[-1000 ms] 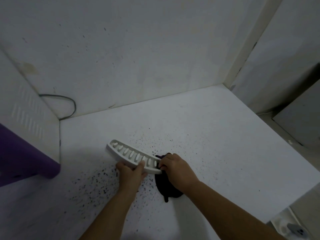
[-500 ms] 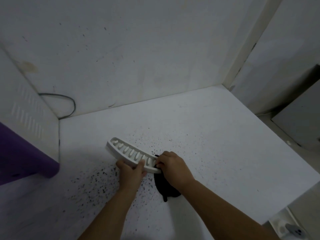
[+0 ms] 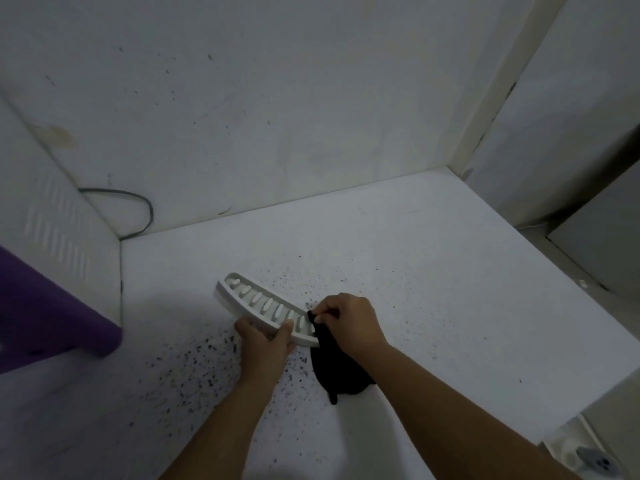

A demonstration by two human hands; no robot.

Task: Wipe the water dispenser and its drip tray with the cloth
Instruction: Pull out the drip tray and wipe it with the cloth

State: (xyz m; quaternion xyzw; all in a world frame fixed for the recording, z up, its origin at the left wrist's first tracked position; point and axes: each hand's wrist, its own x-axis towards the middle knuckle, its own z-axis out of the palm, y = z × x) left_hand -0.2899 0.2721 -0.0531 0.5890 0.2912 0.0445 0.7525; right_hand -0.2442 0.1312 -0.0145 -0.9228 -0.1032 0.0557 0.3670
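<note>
Both bare forearms reached in from the near edge. The left hand (image 3: 265,344) was curled, thumb on top, gripping the tray (image 3: 256,301) from below. Just to its right, the right hand (image 3: 349,322) pinched the black cloth (image 3: 341,377) between thumb and fingertips, knuckles up.

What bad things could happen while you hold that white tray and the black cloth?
1. The left hand grips the slotted drip tray only near one end, so the long free end might tip or slip out.
2. The right hand pinches just a corner of the black cloth; the hanging part could drag across the dark specks on the white counter and smear them onto the tray.
</note>
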